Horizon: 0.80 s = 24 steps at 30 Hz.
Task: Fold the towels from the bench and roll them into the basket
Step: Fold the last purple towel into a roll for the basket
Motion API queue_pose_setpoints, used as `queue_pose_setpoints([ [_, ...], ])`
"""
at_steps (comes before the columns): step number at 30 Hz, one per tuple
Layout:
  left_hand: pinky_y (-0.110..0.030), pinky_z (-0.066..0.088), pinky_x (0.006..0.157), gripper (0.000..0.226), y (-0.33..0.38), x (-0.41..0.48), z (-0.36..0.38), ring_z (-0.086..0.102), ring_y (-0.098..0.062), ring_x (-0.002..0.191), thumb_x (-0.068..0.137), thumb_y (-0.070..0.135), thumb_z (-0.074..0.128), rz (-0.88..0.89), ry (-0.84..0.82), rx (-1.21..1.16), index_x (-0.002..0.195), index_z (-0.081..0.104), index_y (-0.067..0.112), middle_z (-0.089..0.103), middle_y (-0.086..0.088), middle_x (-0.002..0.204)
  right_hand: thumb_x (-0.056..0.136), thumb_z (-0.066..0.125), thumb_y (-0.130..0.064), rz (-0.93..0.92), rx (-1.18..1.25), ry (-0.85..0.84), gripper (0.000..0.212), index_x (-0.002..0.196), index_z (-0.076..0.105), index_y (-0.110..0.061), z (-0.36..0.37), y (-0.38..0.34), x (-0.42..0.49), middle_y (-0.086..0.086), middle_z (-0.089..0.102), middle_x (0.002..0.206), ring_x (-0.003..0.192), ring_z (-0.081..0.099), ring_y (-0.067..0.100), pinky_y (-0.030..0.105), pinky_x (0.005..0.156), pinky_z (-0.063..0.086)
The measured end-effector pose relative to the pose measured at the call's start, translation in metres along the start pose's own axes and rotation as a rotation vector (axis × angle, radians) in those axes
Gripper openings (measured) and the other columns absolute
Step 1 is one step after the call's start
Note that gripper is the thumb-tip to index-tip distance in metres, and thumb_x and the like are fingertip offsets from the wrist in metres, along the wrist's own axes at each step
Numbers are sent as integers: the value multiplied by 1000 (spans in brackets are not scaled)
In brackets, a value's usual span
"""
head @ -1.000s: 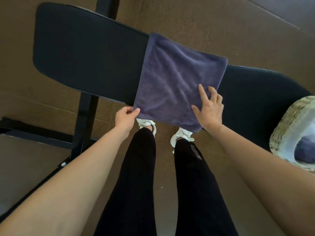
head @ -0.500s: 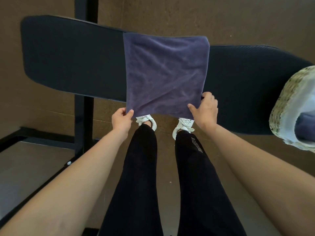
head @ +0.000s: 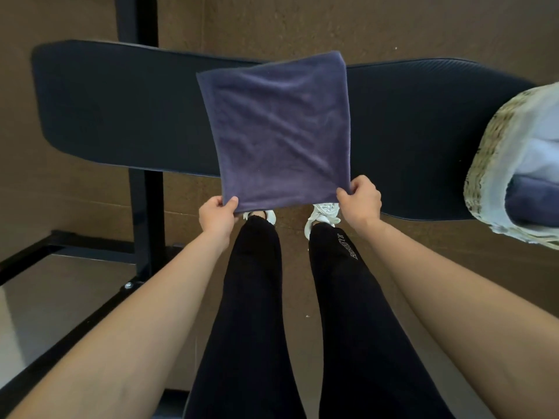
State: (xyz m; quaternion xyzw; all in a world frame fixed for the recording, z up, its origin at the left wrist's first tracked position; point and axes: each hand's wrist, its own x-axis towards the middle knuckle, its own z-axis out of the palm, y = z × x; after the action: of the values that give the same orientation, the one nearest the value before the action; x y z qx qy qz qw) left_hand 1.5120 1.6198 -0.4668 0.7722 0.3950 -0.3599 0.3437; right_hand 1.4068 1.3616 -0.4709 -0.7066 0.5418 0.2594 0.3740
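A purple towel (head: pixel 278 128) lies spread flat across the middle of the black padded bench (head: pixel 121 110), its near edge hanging over the bench's front. My left hand (head: pixel 216 216) pinches the towel's near left corner. The near right corner is pinched by my right hand (head: pixel 360 202). A woven basket (head: pixel 484 164) with a white lining stands on the bench's right end, and something dark purple lies inside it.
The bench's black metal frame (head: pixel 145 225) runs down to the floor at the left. My legs and white shoes (head: pixel 322 217) stand right against the bench's front edge. Brown floor surrounds the bench.
My right hand went from resting flat on the towel to pinching its near right corner. The left hand kept its corner. The towel now lies squarer to the bench.
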Motion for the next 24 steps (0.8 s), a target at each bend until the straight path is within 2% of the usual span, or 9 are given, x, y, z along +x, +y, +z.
queue_pose_setpoints([
  [4, -36, 62, 88, 29, -12, -36, 7, 70, -17, 94, 100, 23, 68, -16, -6, -15, 127, 60, 19, 65, 5, 107, 92, 68, -24, 9, 74, 32, 15, 98, 54, -23, -30, 24, -8, 0, 66, 88, 86, 68, 26, 47, 86, 56],
  [7, -36, 62, 87, 33, -18, -57, 8, 71, -17, 93, 100, 21, 67, 16, 12, -55, 130, 53, 23, 64, 8, 103, 94, 69, -21, -22, 122, 17, 50, 141, 50, -26, -49, 33, -15, 3, 66, 83, 84, 66, 21, 40, 87, 56],
  [9, -35, 62, 85, 32, -20, -64, 4, 73, -16, 94, 102, 19, 64, 57, -24, -75, 130, 51, 26, 69, 4, 107, 95, 66, -16, -58, 178, -28, 68, 154, 40, -36, -60, 33, -21, 9, 69, 78, 76, 69, 22, 33, 80, 57],
  [12, -33, 61, 82, 26, -23, -66, -7, 74, -16, 97, 104, 11, 58, 82, -128, -112, 124, 58, 27, 73, 2, 111, 95, 64, -9, -109, 214, -87, 60, 147, 52, -36, -74, 27, -28, 7, 73, 77, 62, 69, 17, 24, 66, 58],
  [14, -33, 58, 81, 24, -24, -63, -17, 72, -22, 100, 105, 6, 54, 65, -217, -160, 110, 69, 24, 72, -3, 115, 97, 65, -8, -130, 260, -114, 33, 127, 72, -21, -81, 19, -29, 5, 73, 79, 60, 65, 13, 21, 60, 56],
  [16, -33, 54, 82, 34, -21, -58, -26, 67, -24, 100, 103, -1, 50, 42, -310, -228, 102, 76, 21, 71, -7, 117, 97, 70, -12, -118, 374, -177, 15, 110, 76, -9, -88, 9, -27, 10, 76, 87, 68, 69, 17, 22, 64, 60],
  [18, -30, 54, 83, 50, -13, -50, -35, 67, -20, 99, 94, -16, 46, 46, -394, -272, 110, 76, 20, 71, -7, 119, 93, 75, -13, -92, 491, -263, 21, 113, 73, -9, -95, -4, -19, 12, 78, 100, 84, 75, 20, 27, 75, 63],
  [21, -21, 55, 81, 70, 3, -37, -42, 70, -15, 102, 80, -32, 46, 144, -463, -221, 118, 74, 20, 75, -4, 115, 87, 74, 6, -113, 570, -399, 44, 127, 64, -9, -105, -26, 0, 8, 77, 113, 102, 75, 19, 31, 87, 62],
  [24, -17, 54, 78, 49, 27, -27, -37, 72, -7, 90, 84, -19, 69, 232, -361, -190, 108, 76, 23, 79, 6, 96, 88, 72, 7, -232, 375, -364, 37, 121, 65, -10, -107, -54, 18, 5, 78, 108, 96, 76, 18, 29, 80, 62],
])
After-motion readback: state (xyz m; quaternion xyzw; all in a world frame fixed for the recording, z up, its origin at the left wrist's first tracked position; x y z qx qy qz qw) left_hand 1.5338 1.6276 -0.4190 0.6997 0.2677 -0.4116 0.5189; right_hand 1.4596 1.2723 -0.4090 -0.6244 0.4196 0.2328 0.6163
